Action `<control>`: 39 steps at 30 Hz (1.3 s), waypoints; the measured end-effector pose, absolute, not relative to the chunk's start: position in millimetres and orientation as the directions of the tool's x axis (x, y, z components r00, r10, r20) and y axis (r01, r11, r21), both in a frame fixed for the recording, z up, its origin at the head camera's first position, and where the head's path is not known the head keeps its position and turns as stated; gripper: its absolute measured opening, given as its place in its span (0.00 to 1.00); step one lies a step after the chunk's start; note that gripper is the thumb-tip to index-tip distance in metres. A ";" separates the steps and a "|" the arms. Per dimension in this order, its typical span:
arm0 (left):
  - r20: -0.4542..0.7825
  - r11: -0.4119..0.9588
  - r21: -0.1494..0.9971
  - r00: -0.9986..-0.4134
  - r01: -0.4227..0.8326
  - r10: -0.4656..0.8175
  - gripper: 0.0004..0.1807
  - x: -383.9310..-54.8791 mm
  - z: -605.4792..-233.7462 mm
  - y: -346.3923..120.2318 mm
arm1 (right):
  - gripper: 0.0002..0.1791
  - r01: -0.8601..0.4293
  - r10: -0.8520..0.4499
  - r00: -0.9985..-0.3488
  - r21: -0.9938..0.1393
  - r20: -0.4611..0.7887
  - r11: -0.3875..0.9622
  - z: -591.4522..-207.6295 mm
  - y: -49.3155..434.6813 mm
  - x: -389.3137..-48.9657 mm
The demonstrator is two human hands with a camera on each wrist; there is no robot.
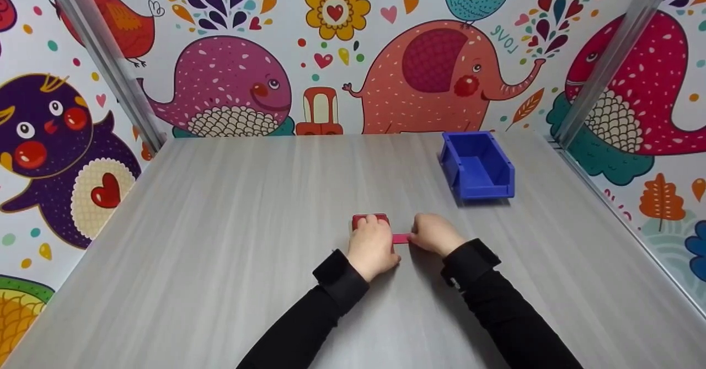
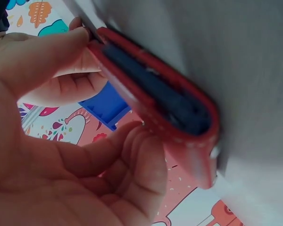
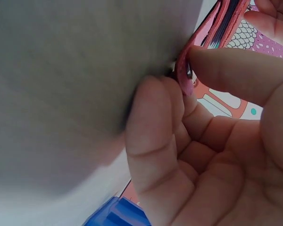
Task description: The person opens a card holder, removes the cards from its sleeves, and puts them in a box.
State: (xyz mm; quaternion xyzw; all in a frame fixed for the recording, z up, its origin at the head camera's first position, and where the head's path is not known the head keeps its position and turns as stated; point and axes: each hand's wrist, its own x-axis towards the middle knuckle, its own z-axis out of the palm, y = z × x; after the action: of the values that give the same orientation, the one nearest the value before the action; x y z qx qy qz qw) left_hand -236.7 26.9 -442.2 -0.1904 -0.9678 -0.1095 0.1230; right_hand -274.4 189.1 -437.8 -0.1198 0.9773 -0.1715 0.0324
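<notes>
A small red wallet (image 2: pixel 155 106) with pale stitching and a dark inside stands out in the left wrist view. My left hand (image 1: pixel 372 247) lies over it on the table, thumb and curled fingers holding it and covering most of it in the head view. From its right side sticks out a pink-red strap (image 1: pixel 400 239). My right hand (image 1: pixel 437 233) pinches the strap's end between thumb and bent fingers. In the right wrist view, a metal snap shows on the strap (image 3: pixel 186 80) by the thumb, and card-like layers show inside the wallet (image 3: pixel 221 26).
A blue open-front bin (image 1: pixel 477 166) stands at the back right of the wood-grain table (image 1: pixel 248 220). Walls with cartoon animals (image 1: pixel 231 82) and metal posts (image 1: pixel 105 54) enclose the table at the back and sides.
</notes>
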 end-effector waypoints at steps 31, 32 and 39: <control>0.235 0.856 0.353 -0.921 0.378 0.310 0.23 -235.8 -423.7 13.0 | 0.09 -0.231 -0.256 -0.966 -0.338 -0.031 0.912 -436.2 189.4 -273.4; 0.227 0.852 0.369 -0.924 0.373 0.307 0.23 -235.8 -422.6 11.9 | 0.09 -0.233 -0.257 -0.966 -0.338 -0.029 0.912 -436.2 189.3 -273.3; 0.174 0.796 0.503 -0.941 0.337 0.289 0.21 -236.7 -416.6 2.1 | 0.10 -0.234 -0.253 -0.967 -0.356 -0.008 0.905 -437.3 189.7 -272.5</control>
State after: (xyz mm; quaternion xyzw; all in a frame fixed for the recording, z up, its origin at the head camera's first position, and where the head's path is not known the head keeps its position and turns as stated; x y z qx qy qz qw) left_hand -236.7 2.1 -416.6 -0.1655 -0.9465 -0.2735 0.0440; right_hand -272.5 189.7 -437.3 -0.1248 0.9756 -0.1788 0.0272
